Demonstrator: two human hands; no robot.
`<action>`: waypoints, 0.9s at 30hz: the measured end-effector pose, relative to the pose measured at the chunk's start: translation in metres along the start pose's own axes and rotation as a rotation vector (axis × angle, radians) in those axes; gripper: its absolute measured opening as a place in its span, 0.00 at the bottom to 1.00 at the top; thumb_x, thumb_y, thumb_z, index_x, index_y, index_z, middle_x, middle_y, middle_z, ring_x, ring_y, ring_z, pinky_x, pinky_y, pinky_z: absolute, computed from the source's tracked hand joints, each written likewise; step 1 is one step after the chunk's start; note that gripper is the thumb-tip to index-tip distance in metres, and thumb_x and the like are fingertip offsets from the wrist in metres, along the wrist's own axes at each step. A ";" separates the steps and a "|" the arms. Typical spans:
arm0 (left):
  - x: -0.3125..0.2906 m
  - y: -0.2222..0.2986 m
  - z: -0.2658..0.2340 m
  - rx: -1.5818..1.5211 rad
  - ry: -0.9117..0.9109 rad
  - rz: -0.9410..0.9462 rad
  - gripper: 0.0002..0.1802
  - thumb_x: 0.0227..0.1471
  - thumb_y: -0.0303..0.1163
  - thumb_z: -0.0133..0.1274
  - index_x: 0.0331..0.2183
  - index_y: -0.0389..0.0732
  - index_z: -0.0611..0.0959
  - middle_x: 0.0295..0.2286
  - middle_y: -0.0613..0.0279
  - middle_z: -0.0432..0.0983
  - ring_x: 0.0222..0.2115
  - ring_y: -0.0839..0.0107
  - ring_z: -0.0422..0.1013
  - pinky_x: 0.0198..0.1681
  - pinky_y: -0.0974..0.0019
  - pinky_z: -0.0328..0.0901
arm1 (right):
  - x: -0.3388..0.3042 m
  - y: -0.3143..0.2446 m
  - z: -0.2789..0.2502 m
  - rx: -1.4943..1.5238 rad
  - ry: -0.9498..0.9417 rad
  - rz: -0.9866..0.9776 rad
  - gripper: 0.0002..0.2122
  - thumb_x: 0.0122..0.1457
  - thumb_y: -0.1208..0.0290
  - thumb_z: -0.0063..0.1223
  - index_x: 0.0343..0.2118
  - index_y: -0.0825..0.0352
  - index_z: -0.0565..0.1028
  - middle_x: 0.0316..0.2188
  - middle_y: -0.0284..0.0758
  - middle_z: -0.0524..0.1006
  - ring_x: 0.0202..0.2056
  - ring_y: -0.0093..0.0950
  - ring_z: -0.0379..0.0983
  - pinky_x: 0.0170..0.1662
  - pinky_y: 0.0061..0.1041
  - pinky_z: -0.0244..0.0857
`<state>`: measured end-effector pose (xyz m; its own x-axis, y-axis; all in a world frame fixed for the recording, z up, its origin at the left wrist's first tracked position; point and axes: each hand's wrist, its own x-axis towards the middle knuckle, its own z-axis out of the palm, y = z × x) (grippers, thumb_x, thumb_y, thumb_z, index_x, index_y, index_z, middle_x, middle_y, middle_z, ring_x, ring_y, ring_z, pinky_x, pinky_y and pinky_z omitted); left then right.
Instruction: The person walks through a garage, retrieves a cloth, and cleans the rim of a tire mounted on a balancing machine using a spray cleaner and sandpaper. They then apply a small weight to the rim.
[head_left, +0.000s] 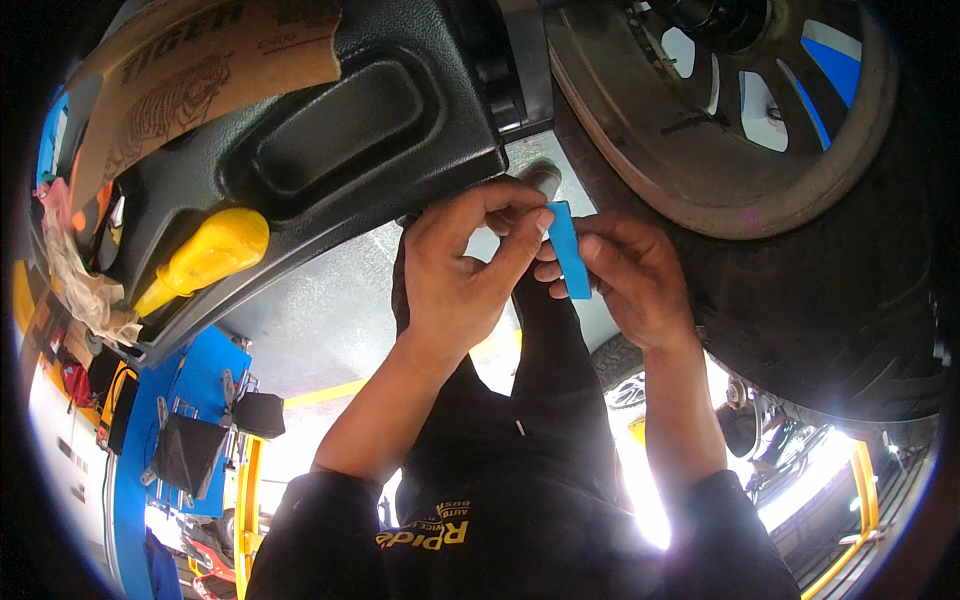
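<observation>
A flat, narrow strip of bright blue material point(569, 255) is held up between my two hands. My left hand point(465, 255) is closed, pinching the strip's upper end between thumb and fingers. On the other side, my right hand point(640, 275) grips it lower down, its thumb in front and fingertips showing behind. What kind of strip it is cannot be made out. Just right of my hands stands a wheel with a spoked metal rim point(700, 185) and a black tyre point(790, 300).
At the left, a black moulded plastic tray top point(340, 125) carries a piece of printed brown cardboard point(210, 90), a yellow squeeze bottle point(215, 250) lying on its side and crumpled paper point(85, 275). Blue equipment point(175, 420) stands beyond it. Grey floor point(330, 310) shows below.
</observation>
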<state>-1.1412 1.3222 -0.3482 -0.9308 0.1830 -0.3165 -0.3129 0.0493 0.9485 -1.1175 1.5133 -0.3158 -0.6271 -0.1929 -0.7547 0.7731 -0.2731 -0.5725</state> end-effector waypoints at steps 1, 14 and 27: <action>0.000 0.001 0.000 0.004 -0.002 0.007 0.09 0.54 0.21 0.62 0.39 0.34 0.82 0.34 0.58 0.80 0.35 0.74 0.76 0.40 0.71 0.69 | -0.001 0.000 0.000 0.003 -0.007 0.004 0.16 0.66 0.64 0.54 0.47 0.73 0.77 0.38 0.45 0.83 0.40 0.33 0.83 0.40 0.31 0.78; -0.016 0.013 -0.003 0.333 -0.065 0.271 0.13 0.43 0.20 0.66 0.34 0.40 0.83 0.35 0.57 0.77 0.34 0.65 0.75 0.38 0.67 0.69 | -0.001 0.015 0.007 0.243 0.125 -0.003 0.11 0.63 0.67 0.59 0.43 0.70 0.77 0.37 0.39 0.82 0.38 0.21 0.78 0.40 0.18 0.68; -0.041 0.030 -0.002 0.243 -0.051 0.031 0.13 0.43 0.22 0.67 0.35 0.39 0.85 0.37 0.57 0.78 0.38 0.64 0.77 0.41 0.65 0.70 | -0.021 -0.002 0.027 -0.062 0.119 -0.069 0.10 0.60 0.78 0.59 0.45 0.71 0.81 0.45 0.40 0.81 0.47 0.25 0.77 0.52 0.24 0.70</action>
<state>-1.1132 1.3139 -0.3065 -0.9266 0.2372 -0.2919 -0.2238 0.2760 0.9347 -1.1085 1.4923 -0.2894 -0.6663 -0.0617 -0.7431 0.7349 -0.2228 -0.6405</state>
